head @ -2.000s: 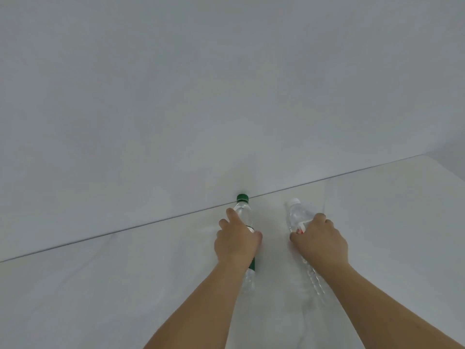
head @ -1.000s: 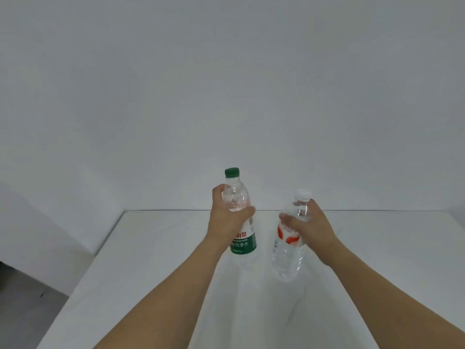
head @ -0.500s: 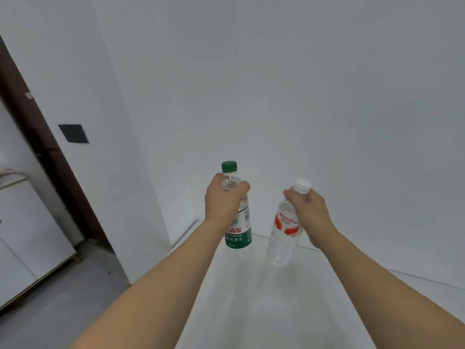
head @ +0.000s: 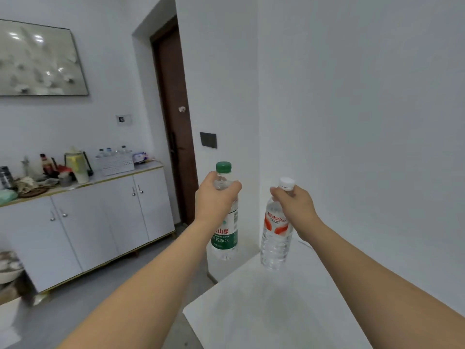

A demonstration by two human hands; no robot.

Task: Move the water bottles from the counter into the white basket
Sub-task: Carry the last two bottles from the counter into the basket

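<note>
My left hand (head: 215, 200) grips a green-capped water bottle (head: 224, 238) around its neck and holds it upright in the air. My right hand (head: 295, 206) holds a white-capped bottle (head: 276, 238) with a red label just under the cap, hanging slightly tilted. Both bottles are lifted above the near corner of the white counter (head: 271, 311). The white basket (head: 115, 164) stands far off on the sideboard at the left, with several bottles standing in it.
A white sideboard (head: 100, 222) with cabinet doors runs along the left wall, its top crowded with a jug (head: 76, 167), jars and cloths. A dark brown door (head: 173, 137) lies beyond it. Grey floor (head: 105, 293) separates the counter from the sideboard.
Both bottles were lifted off the counter in my hands. My view has swung left, bringing the door, sideboard and basket into sight.
</note>
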